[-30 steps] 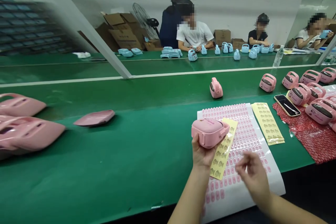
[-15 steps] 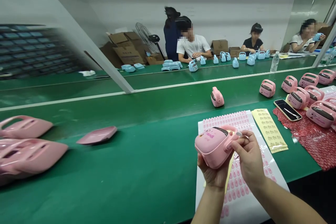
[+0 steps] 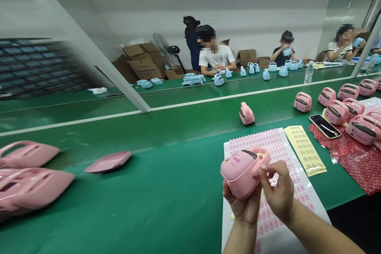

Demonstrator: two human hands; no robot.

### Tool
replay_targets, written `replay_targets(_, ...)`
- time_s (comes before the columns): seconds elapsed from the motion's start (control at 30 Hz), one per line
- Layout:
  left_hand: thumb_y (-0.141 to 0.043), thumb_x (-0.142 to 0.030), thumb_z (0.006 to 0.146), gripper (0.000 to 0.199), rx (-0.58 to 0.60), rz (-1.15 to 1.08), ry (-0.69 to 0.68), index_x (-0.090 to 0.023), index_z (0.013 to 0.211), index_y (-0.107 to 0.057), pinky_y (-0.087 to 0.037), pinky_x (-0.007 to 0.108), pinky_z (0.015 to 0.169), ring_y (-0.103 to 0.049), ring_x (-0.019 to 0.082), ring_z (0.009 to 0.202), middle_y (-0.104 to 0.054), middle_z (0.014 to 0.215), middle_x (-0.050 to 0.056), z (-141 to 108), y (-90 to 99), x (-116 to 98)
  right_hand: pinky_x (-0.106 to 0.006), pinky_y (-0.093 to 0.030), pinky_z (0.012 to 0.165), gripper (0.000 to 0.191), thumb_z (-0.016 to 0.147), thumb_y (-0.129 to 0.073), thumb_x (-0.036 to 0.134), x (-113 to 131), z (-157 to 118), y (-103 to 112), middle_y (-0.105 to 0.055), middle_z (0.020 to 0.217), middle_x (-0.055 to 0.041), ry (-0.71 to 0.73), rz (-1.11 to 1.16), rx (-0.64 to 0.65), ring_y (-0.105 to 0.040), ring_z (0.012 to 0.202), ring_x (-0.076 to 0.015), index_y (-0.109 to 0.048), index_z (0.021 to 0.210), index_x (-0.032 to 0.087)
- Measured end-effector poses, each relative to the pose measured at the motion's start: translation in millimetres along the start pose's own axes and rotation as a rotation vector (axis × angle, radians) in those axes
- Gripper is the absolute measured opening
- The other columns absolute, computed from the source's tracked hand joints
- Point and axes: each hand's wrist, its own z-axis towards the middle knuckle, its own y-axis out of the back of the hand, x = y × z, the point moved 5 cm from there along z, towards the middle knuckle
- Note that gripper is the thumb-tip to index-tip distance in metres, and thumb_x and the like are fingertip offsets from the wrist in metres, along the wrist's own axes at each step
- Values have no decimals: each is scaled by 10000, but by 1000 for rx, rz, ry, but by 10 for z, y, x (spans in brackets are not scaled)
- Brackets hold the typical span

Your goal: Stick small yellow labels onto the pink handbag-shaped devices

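At a green-topped work table (image 3: pixel 166 190), I hold a pink handled device (image 3: pixel 241 171) above a white sheet of pink stickers (image 3: pixel 279 154). My left hand (image 3: pixel 242 206) cups the device from below, fingers curled shut around its underside. My right hand (image 3: pixel 276 192) is pinched closed at the device's handle, thumb and forefinger pressed against its right end; whether a sticker sits between the fingertips is too small to tell.

Just right of the white sheet lies a yellow label sheet (image 3: pixel 305 151), and another yellow strip shows under the device. Beyond it, a phone (image 3: pixel 324 126) rests beside red bubble wrap (image 3: pixel 354 154) bearing more pink devices (image 3: pixel 361 129). A single pink device (image 3: pixel 246 113) stands alone farther up the table. At far left, pink shell halves (image 3: pixel 29 174) lie on the green surface, blurred, with a flat pink cover (image 3: pixel 108 161) near them.

Across the line, other workers (image 3: pixel 216 57) sit at a second green bench with blue devices (image 3: pixel 269 69), cardboard boxes (image 3: pixel 143 61) and a fan (image 3: pixel 166 49) behind them.
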Motion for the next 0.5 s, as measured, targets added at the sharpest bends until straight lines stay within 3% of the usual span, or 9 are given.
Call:
replay_targets(0.07, -540, -612, 694, 634, 14, -18, 3, -260, 1220, -500, -261, 308, 1064, -450, 225, 1207, -635, 1123, 58, -14, -18, -10, -318, -429, 542, 378, 809, -514, 76, 49, 5, 18, -634, 800, -13, 189, -127, 54, -515, 565, -149, -441, 1115, 285)
replay_targets(0.2, -504, -621, 720, 546, 104, -61, 1, -275, 1140, -555, -256, 341, 1075, -465, 221, 1197, -624, 1158, 38, -27, -94, -38, -347, -435, 557, 614, 821, -479, 85, 36, 33, 90, -616, 1092, -105, 200, -203, 99, -480, 552, -150, -223, 1350, 264)
replay_targets(0.37, -450, -510, 803, 559, 313, -147, 8, -196, 1265, -461, -341, 301, 1016, -564, 186, 1073, -628, 1147, 96, -19, -176, -66, -343, -388, 557, 596, 810, -419, 50, 101, -40, 39, -692, 885, -69, 402, -238, 325, -511, 537, -162, -243, 1365, 175)
replay_targets(0.5, -377, -434, 840, 574, 435, -239, 5, -193, 1358, -325, -289, 349, 1053, -507, 205, 1164, -559, 1259, 113, -9, -183, -65, -345, -403, 589, 523, 808, -431, 24, 35, -3, 104, -687, 877, -64, 373, -216, 322, -504, 524, -140, -336, 1301, 168)
